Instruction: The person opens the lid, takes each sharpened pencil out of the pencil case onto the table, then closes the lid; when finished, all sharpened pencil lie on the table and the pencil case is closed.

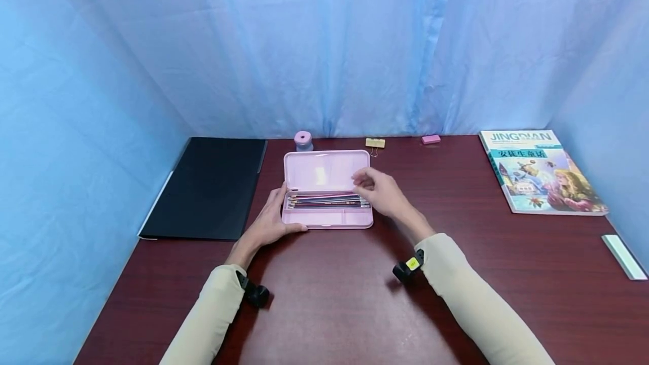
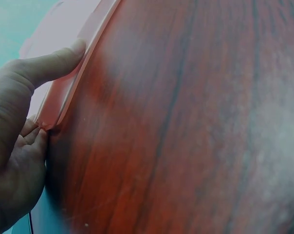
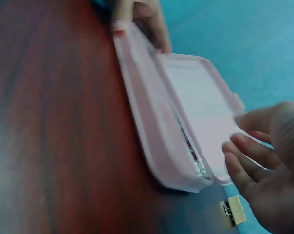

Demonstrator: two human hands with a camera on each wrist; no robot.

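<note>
A pink pencil case lies on the table with its lid raised at the back. Several pencils fill the long rear compartment, while the front compartments hold nothing visible. My left hand grips the case's left end, its thumb on the front rim and the other fingers at the side. Over the right end, beside the lid, my right hand hovers with loosely bent fingers. In the right wrist view nothing shows between those fingers; whether any touches the lid, I cannot tell.
Behind the case stand a pink pencil sharpener, a yellow binder clip and a pink eraser. A black folder lies left. On the right are a picture-covered book and a pale bar. Blue curtains enclose the table.
</note>
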